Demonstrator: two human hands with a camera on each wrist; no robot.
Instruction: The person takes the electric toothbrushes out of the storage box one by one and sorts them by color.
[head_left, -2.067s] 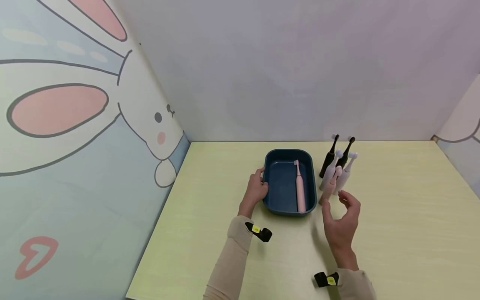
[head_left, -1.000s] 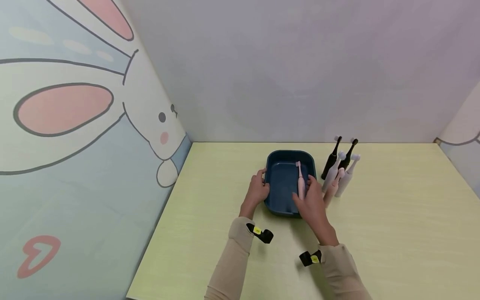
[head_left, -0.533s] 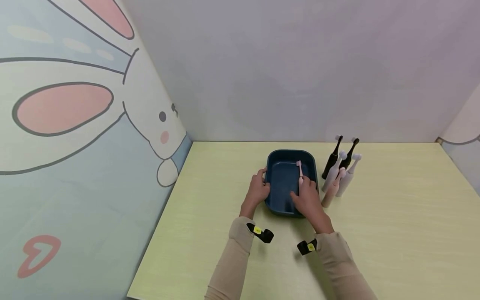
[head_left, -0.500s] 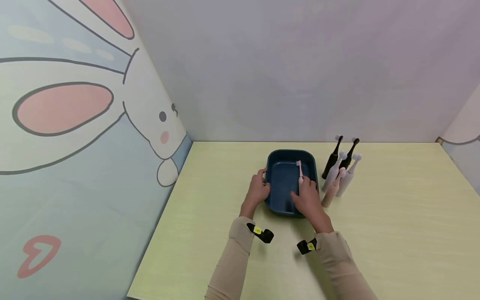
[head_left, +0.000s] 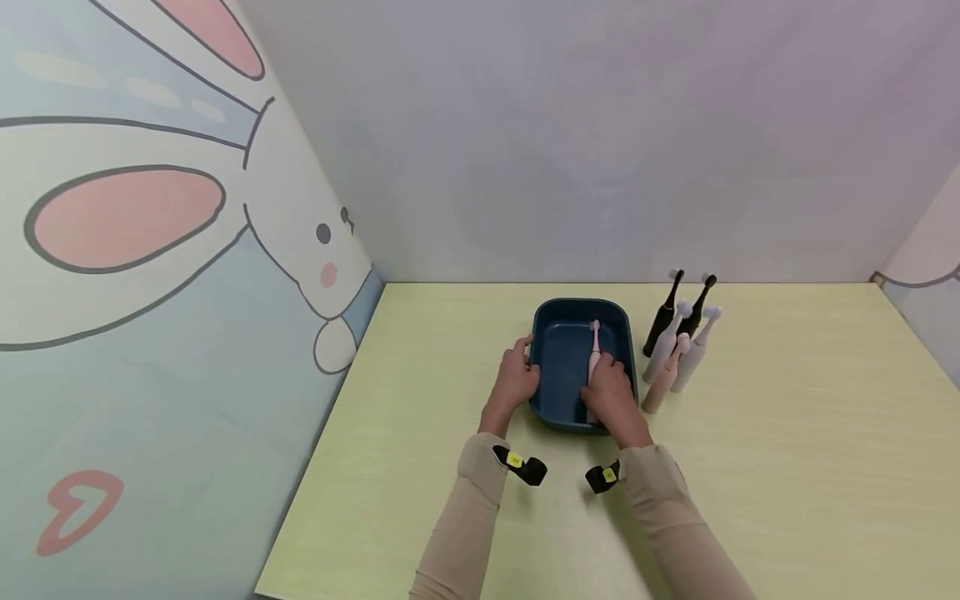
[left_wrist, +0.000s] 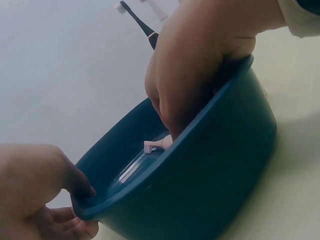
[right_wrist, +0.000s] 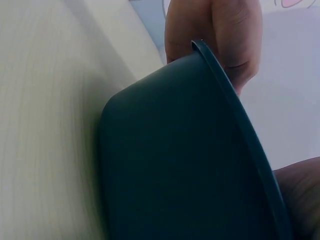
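Note:
A dark blue rectangular tub (head_left: 558,367) stands on the table, its rim plain in the left wrist view. My left hand (head_left: 516,377) grips the tub's left wall, thumb inside the rim and fingers outside. Inside, along the right side, lies a pink electric toothbrush (head_left: 595,360), brush head pointing away from me. My right hand (head_left: 611,393) reaches down into the tub, fingers and thumb round the toothbrush's handle, which is mostly hidden beneath it. In the left wrist view the brush head (left_wrist: 151,146) pokes out below the right hand (left_wrist: 192,65).
Right of the tub several electric toothbrushes stand upright close together: a pink one (head_left: 662,382) in front, white ones (head_left: 690,358) in the middle, black ones (head_left: 662,325) behind. The pale table (head_left: 810,433) meets a grey wall (head_left: 570,167) at the back.
My right hand has moved left from beside the standing toothbrushes into the tub and closed round the lying pink toothbrush, which has shifted slightly left. The left hand stays on the tub.

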